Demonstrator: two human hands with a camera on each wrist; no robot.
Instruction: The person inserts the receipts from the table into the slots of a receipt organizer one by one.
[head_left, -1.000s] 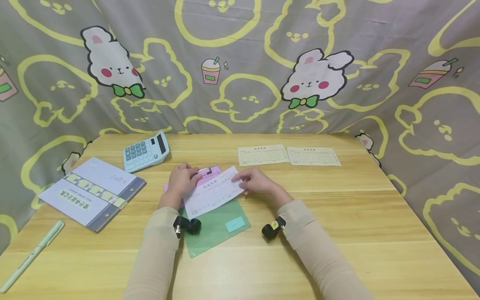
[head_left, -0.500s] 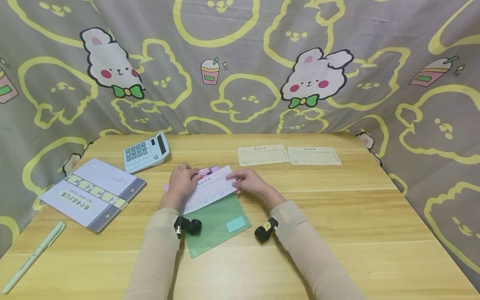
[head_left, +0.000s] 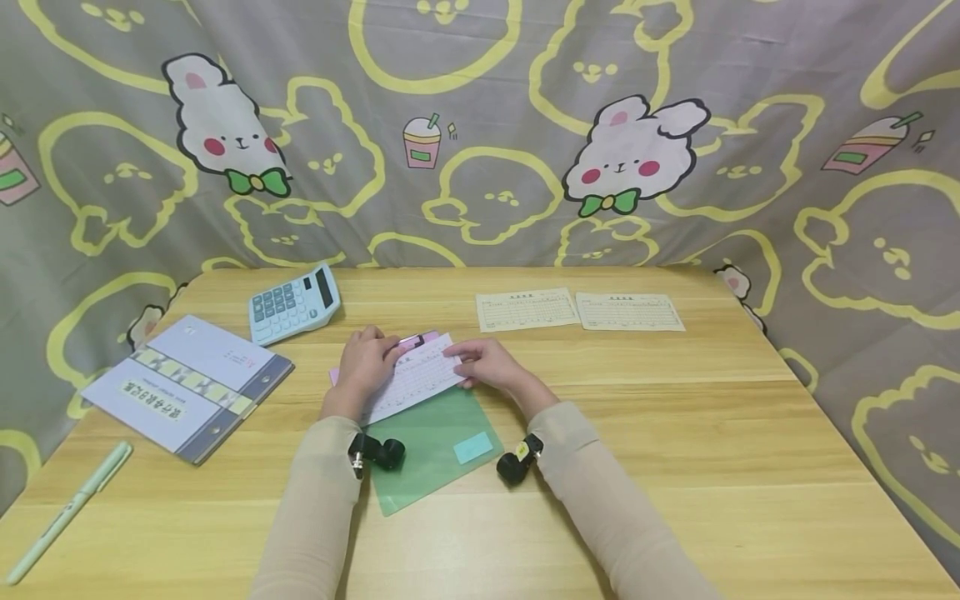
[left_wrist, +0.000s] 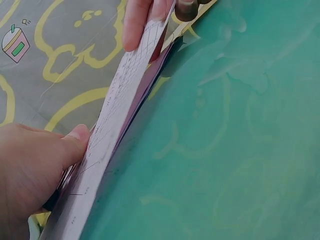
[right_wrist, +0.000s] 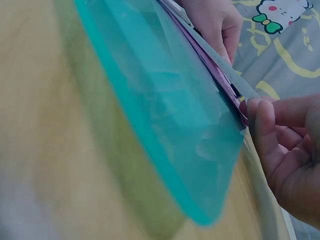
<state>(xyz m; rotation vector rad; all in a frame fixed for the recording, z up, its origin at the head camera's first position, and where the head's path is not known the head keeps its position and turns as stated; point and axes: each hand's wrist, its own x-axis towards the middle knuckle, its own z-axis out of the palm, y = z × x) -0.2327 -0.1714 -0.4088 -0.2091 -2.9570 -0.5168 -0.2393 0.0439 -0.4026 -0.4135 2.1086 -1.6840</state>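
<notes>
My left hand point(head_left: 366, 367) grips the upper left of a pink clipboard point(head_left: 426, 337), thumb beside its clip. Lying over the clipboard is a white printed form point(head_left: 412, 379), tilted, its right end pinched between the thumb and fingers of my right hand point(head_left: 491, 367). In the left wrist view the form point(left_wrist: 117, 110) is seen nearly edge-on, above the pink board. A translucent green plastic sheet point(head_left: 420, 467) with a light blue label point(head_left: 472, 448) extends below the form towards me. The right wrist view shows my right fingertips point(right_wrist: 262, 117) at the form's corner.
Two cream printed slips point(head_left: 527, 310) lie side by side at the back. To the left are a light blue calculator point(head_left: 292, 304), a lilac ledger book point(head_left: 187, 387) and a pale green pen point(head_left: 71, 512). A patterned curtain point(head_left: 480, 125) surrounds the wooden table point(head_left: 712, 450).
The right hand has drawn the form slightly left and upward over the clipboard, so more of the green sheet shows. The left hand stays nearly in place.
</notes>
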